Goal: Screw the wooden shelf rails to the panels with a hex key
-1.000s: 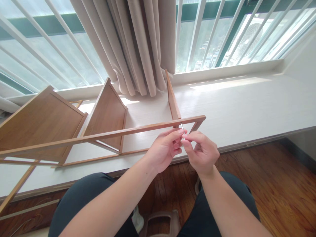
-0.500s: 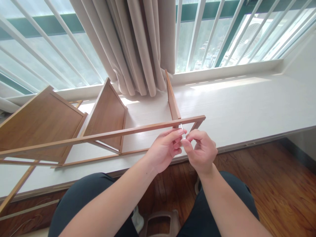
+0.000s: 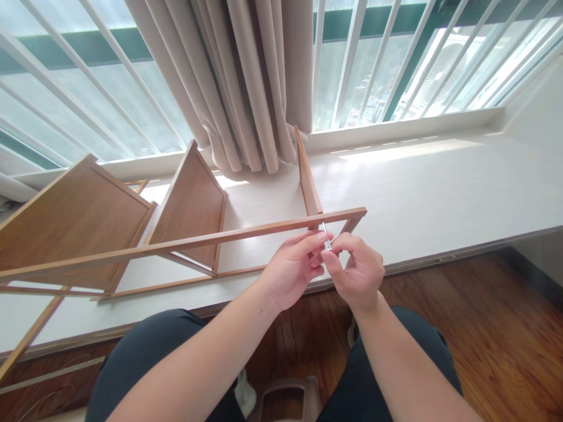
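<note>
A thin shiny metal hex key runs from the near rail of a brown wooden shelf frame down to my fingers. Its upper tip meets the rail close to the right end, by the narrow end board. My left hand pinches the key's shaft between thumb and fingertips. At the lower end, the thumb and forefinger of my right hand are closed on the key. Whether a screw head sits in the rail at the tip is too small to tell.
Two wooden shelf panels stand tilted within the frame on a white window ledge. Behind hang beige curtains and white window bars. Below, a plastic stool stands between my legs on the wooden floor.
My right hand has shifted slightly left and down at the key's lower end. My left hand and the shelf frame look almost the same.
</note>
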A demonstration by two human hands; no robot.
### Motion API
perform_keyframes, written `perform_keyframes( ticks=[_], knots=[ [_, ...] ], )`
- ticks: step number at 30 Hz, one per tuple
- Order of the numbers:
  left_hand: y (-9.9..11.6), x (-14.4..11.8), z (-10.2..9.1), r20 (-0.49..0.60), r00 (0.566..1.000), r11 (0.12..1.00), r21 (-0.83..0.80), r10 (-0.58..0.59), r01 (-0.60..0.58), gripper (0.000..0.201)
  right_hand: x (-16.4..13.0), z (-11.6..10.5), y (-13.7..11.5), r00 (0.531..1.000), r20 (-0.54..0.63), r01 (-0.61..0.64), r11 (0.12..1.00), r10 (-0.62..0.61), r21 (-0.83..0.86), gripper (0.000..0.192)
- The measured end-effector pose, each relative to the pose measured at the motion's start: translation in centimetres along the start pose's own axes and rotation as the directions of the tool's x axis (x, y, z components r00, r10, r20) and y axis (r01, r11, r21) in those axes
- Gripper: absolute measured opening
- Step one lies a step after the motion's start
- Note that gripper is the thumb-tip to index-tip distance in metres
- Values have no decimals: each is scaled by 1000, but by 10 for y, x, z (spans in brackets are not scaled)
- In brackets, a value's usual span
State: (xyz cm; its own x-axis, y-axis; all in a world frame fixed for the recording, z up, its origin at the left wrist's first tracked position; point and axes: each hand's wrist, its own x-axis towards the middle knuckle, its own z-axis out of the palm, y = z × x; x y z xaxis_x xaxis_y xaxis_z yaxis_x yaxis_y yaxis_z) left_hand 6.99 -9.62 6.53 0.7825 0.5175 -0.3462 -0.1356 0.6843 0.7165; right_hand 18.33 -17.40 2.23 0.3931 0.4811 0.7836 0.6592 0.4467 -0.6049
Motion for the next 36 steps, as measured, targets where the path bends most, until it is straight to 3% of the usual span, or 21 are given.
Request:
perform_keyframes(
  ticks=[36],
  knots=[
    [-2,1,-2,39,999,1000,-9,8,-8,34,0,-3,-5,998,32,-47,998,48,-43,19]
  ],
)
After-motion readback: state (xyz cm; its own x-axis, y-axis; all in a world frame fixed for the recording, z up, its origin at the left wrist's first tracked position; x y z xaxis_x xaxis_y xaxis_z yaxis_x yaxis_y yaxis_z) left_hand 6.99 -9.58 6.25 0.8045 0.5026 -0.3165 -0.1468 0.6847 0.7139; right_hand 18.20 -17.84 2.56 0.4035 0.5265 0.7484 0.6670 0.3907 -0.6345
